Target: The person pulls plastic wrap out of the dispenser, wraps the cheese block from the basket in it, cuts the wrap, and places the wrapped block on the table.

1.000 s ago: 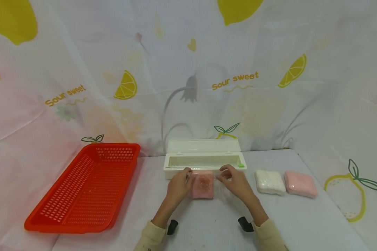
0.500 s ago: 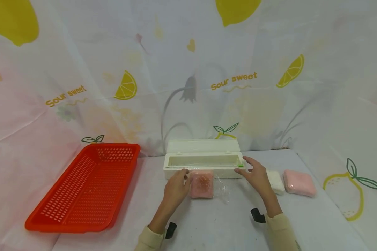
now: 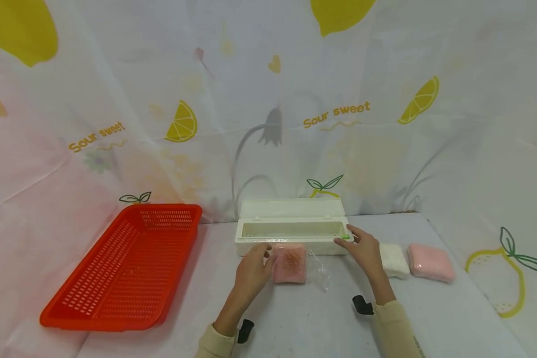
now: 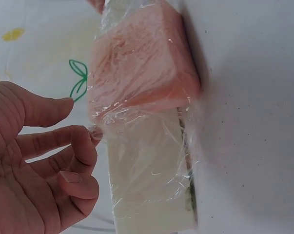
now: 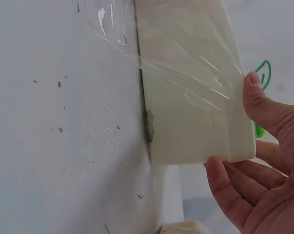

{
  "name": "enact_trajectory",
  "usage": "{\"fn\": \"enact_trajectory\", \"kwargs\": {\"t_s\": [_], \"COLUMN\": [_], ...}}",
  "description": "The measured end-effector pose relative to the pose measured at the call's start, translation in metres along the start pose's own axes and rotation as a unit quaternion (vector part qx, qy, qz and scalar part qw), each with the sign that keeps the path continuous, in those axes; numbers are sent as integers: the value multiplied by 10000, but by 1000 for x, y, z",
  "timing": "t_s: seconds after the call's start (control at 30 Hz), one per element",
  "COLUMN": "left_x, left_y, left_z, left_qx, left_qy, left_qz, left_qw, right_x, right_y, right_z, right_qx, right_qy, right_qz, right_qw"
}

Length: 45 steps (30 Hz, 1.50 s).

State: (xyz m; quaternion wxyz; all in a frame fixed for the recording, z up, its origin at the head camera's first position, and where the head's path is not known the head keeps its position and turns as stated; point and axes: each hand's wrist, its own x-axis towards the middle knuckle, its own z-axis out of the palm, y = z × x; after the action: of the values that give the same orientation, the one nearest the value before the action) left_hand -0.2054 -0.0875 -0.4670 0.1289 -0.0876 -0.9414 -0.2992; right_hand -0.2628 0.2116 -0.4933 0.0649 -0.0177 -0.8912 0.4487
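A pink square block [image 3: 289, 264] with a brownish face stands against the front of a white cling film dispenser [image 3: 317, 247], whose lid is up. Clear cling film [image 4: 151, 146] covers the block and hangs loose over the dispenser's front. My left hand [image 3: 252, 268] is at the block's left side; in the left wrist view its thumb stands apart from the bent fingers, and one fingertip meets the film's edge. With my right hand [image 3: 364, 250] I hold the dispenser's right end, thumb on its upper edge and fingers at the end face, near the green slider [image 3: 344, 236].
To the left lies a red perforated plastic basket [image 3: 161, 308]. On the right are a white wrapped block [image 3: 395, 261] and a pink wrapped block [image 3: 431, 262], side by side. A lemon-print cloth [image 3: 232, 74] hangs behind the white tabletop [image 3: 295, 323].
My right hand has let go of the film beside the block and moved right to the dispenser's end. The film's right part now hangs loose. My left hand stays nearly in place.
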Motion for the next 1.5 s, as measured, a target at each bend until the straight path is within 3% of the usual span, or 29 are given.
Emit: {"fn": "enact_trajectory", "kwargs": {"t_s": [0.3,0.53,0.73,0.87,1.1,1.3,1.5], "left_x": [1,7,25,40,67,87,98], "left_y": [2,14,32,54,90,108,118], "left_z": [5,6,10,17,45,75,101], "left_qx": [-38,173,659,704,790,893,735], "left_qy": [-44,38,210,-151,-1241,-1371,-1434], "left_qz": [119,175,788,1065,1054,988,860], "left_qw": [9999,9997,9945,9917,9835,9816,9832], "right_x": [5,3,0,1,1,1,4], "right_y": [5,11,17,19,21,21,22], "right_z": [-1,-3,-2,1,5,7,9], "right_qx": [-103,-74,82,144,390,575,669], "right_qy": [71,170,280,367,437,457,590], "right_qz": [-51,-192,-201,-267,-396,-337,-119], "right_qw": [9999,9996,9994,9989,9975,9967,9959]}}
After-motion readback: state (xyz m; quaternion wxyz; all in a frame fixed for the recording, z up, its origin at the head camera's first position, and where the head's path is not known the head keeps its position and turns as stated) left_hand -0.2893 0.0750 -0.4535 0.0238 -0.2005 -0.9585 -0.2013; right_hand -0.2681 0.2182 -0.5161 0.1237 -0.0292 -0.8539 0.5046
